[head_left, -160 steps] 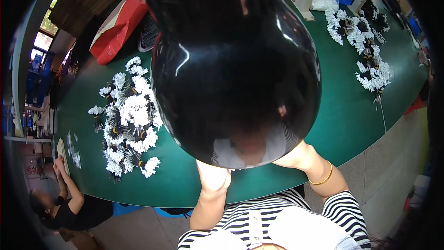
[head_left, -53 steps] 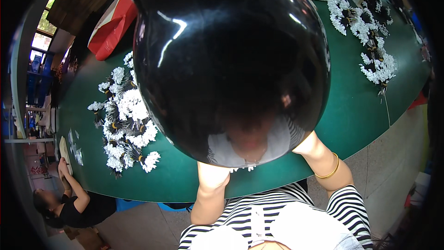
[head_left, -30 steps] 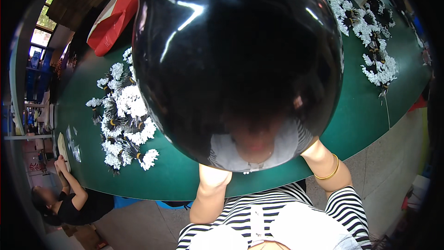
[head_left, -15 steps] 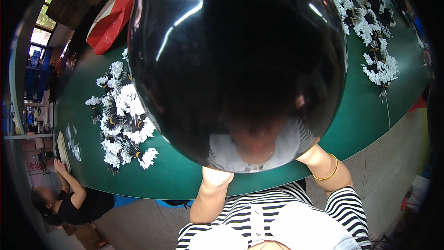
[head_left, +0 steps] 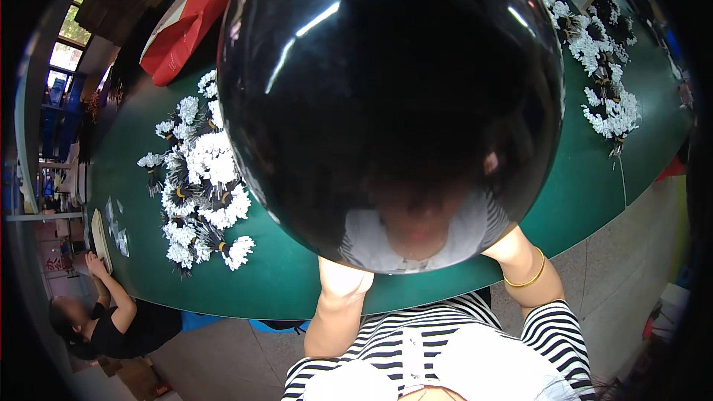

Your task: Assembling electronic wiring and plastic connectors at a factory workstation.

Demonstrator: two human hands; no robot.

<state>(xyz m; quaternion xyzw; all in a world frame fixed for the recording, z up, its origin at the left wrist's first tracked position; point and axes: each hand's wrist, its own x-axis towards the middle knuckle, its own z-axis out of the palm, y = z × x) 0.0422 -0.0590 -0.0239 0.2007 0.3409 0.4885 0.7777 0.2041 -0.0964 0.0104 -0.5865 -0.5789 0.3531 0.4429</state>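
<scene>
A large, glossy black rounded thing fills the middle of the view and narrows toward the top. Its kind I cannot make out; it mirrors lights and a striped sleeve. My left hand reaches up behind its lower edge, with only the wrist end showing. At the lower right of the same thing, my right hand goes out of sight behind it, a gold bangle on that arm. The fingers of both hands are hidden, so any hold or touch cannot be told.
White-tipped bundles of black leads lie on the green table at left. More such bundles lie at right. A red bag is at the far left. Another person sits at the table's left end.
The black rounded thing has shifted slightly to the right, uncovering a little more of the left bundles. My wrists have moved only slightly.
</scene>
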